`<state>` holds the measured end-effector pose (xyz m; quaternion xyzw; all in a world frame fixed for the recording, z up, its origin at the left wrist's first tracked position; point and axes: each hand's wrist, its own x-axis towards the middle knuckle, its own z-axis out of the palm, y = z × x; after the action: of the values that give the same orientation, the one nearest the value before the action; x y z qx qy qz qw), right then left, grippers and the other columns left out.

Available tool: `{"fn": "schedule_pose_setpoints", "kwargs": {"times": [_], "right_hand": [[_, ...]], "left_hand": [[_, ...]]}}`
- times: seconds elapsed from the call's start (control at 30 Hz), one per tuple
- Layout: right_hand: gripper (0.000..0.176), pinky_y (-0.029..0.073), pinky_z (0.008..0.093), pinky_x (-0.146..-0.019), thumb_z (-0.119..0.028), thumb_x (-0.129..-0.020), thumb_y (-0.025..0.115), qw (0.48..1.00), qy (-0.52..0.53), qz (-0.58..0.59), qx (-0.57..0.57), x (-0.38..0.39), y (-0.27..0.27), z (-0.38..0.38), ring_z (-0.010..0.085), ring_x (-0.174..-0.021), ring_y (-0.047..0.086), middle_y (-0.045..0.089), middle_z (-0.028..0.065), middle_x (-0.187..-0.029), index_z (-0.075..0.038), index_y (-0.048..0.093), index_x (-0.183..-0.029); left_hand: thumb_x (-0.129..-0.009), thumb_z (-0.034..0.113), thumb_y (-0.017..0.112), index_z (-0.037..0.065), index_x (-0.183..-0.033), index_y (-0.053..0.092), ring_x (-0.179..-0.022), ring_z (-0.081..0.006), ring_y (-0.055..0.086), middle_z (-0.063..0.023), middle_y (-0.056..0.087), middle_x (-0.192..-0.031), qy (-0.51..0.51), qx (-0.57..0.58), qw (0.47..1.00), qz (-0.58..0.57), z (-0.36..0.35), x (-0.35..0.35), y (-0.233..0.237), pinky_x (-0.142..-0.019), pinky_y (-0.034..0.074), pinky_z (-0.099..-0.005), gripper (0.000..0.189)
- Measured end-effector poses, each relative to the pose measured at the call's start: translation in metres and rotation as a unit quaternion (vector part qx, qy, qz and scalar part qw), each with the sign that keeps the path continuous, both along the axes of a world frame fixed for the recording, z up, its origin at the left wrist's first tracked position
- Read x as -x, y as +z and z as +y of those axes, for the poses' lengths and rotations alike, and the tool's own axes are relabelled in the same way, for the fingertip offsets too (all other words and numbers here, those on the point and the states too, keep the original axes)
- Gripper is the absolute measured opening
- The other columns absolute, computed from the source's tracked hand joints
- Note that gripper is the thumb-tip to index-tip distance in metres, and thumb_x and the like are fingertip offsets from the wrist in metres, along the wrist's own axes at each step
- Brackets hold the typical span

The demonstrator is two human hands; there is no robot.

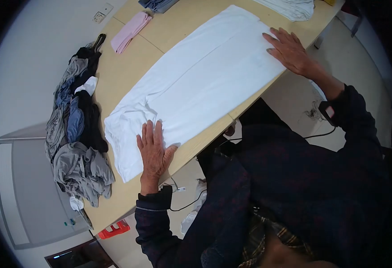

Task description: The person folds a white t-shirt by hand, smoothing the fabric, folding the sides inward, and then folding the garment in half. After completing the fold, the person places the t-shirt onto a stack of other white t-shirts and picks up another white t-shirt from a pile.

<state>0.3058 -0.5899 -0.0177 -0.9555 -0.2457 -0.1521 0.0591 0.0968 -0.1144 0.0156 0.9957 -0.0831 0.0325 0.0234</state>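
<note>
The person's left hand (152, 154) lies palm down and open, fingers slightly apart, on the white cloth (205, 76), which stretches along the surface (122, 76) from beside this hand to the right hand (290, 51). The right hand is also open, fingers spread, resting at the cloth's other end; neither hand grips anything. Creases bunch just ahead of the left fingertips and to their left, while the cloth nearer the right hand lies flatter. Left of the left hand, apart from it, runs a heap of grey, black and blue clothes (77, 116). Well beyond the left fingertips lies a folded pink cloth (131, 32); ahead of the right hand lies another white fabric (292, 8).
</note>
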Motion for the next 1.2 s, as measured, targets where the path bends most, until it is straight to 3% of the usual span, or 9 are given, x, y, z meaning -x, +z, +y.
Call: {"fn": "schedule_pose_setpoints", "kwargs": {"times": [0.33, 0.4, 0.47, 0.57, 0.6, 0.67, 0.87, 1.07, 1.2], "right_hand": [[0.054, 0.024, 0.0527, -0.112, -0.040, -0.098, 0.049, 1.000, -0.021, -0.013, -0.002, -0.003, 0.000, 0.000, 0.0372, -0.137, 0.034, 0.038, 0.0184, -0.147, -0.016, 0.038, -0.145], [0.044, 0.024, 0.0504, -0.112, -0.029, -0.098, 0.050, 0.986, 0.136, -0.085, -0.047, -0.012, -0.001, -0.017, 0.0363, -0.137, 0.035, 0.040, 0.0194, -0.147, -0.012, 0.047, -0.139], [0.035, 0.027, 0.0483, -0.110, -0.019, -0.097, 0.052, 0.928, 0.288, -0.225, -0.071, -0.011, 0.003, -0.037, 0.0360, -0.135, 0.038, 0.044, 0.0211, -0.144, -0.006, 0.058, -0.128], [0.050, 0.030, 0.0432, -0.111, -0.022, -0.095, 0.052, 0.990, 0.073, -0.107, -0.045, -0.018, -0.006, -0.029, 0.0328, -0.130, 0.041, 0.047, 0.0177, -0.138, -0.002, 0.042, -0.139], [0.046, 0.030, 0.0442, -0.110, -0.023, -0.095, 0.051, 0.994, 0.040, -0.066, -0.078, -0.017, -0.001, -0.027, 0.0330, -0.129, 0.042, 0.048, 0.0176, -0.136, -0.003, 0.045, -0.136], [0.041, 0.030, 0.0464, -0.109, -0.025, -0.096, 0.049, 0.988, -0.015, 0.015, -0.151, -0.015, 0.008, -0.028, 0.0334, -0.129, 0.044, 0.050, 0.0175, -0.134, -0.004, 0.050, -0.131], [0.047, 0.034, 0.0448, -0.106, -0.024, -0.093, 0.049, 0.985, -0.012, 0.063, -0.161, -0.038, -0.001, -0.053, 0.0348, -0.123, 0.048, 0.054, 0.0197, -0.128, 0.000, 0.044, -0.134], [0.053, 0.045, 0.0448, -0.093, -0.027, -0.090, 0.054, 0.967, 0.038, 0.073, -0.243, -0.044, 0.022, -0.050, 0.0355, -0.111, 0.058, 0.061, 0.0208, -0.117, 0.001, 0.045, -0.134], [0.053, 0.047, 0.0438, -0.089, -0.029, -0.088, 0.058, 0.961, -0.023, 0.154, -0.228, -0.052, 0.044, -0.039, 0.0345, -0.106, 0.061, 0.065, 0.0191, -0.109, 0.002, 0.050, -0.129]], "left_hand": [[-0.086, 0.055, 0.056, 0.011, -0.148, 0.032, -0.142, -0.0411, 0.022, -0.0232, 0.027, -0.152, -0.001, 0.005, 1.000, -0.012, 0.000, 0.001, -0.001, -0.112, 0.012, -0.0604, 0.080], [-0.085, 0.049, 0.058, 0.011, -0.148, 0.032, -0.142, -0.0411, 0.022, -0.0238, 0.027, -0.152, 0.016, 0.026, 1.000, 0.002, -0.004, 0.002, 0.003, -0.112, 0.012, -0.0597, 0.079], [-0.083, 0.039, 0.063, 0.010, -0.149, 0.032, -0.142, -0.0409, 0.022, -0.0250, 0.027, -0.152, 0.005, 0.050, 0.999, 0.007, -0.003, 0.002, 0.002, -0.113, 0.011, -0.0586, 0.078], [-0.083, 0.039, 0.063, 0.009, -0.148, 0.033, -0.143, -0.0395, 0.020, -0.0233, 0.026, -0.153, 0.010, 0.043, 0.999, 0.019, -0.002, 0.002, 0.003, -0.114, 0.010, -0.0576, 0.078], [-0.089, 0.040, 0.053, 0.008, -0.149, 0.032, -0.144, -0.0376, 0.020, -0.0232, 0.025, -0.154, 0.011, 0.019, 0.999, 0.025, -0.005, 0.002, 0.005, -0.115, 0.010, -0.0538, 0.071], [-0.085, 0.046, 0.059, 0.009, -0.148, 0.034, -0.144, -0.0394, 0.020, -0.0215, 0.026, -0.153, 0.020, 0.046, 0.998, 0.023, -0.003, 0.001, 0.004, -0.113, 0.010, -0.0585, 0.077], [-0.089, 0.059, 0.050, 0.006, -0.145, 0.037, -0.143, -0.0378, 0.022, -0.0204, 0.032, -0.151, 0.010, 0.015, 1.000, -0.022, -0.036, -0.017, 0.023, -0.114, 0.010, -0.0558, 0.078], [-0.079, 0.011, 0.075, 0.001, -0.121, 0.060, -0.122, -0.0372, 0.050, -0.0202, 0.057, -0.125, -0.190, 0.138, 0.968, -0.095, -0.166, -0.059, 0.046, -0.102, 0.040, -0.0424, 0.046], [-0.077, 0.012, 0.077, 0.000, -0.113, 0.063, -0.105, -0.0366, 0.059, -0.0204, 0.062, -0.113, -0.269, 0.183, 0.940, -0.105, -0.247, -0.097, 0.044, -0.089, 0.048, -0.0421, 0.040]]}}
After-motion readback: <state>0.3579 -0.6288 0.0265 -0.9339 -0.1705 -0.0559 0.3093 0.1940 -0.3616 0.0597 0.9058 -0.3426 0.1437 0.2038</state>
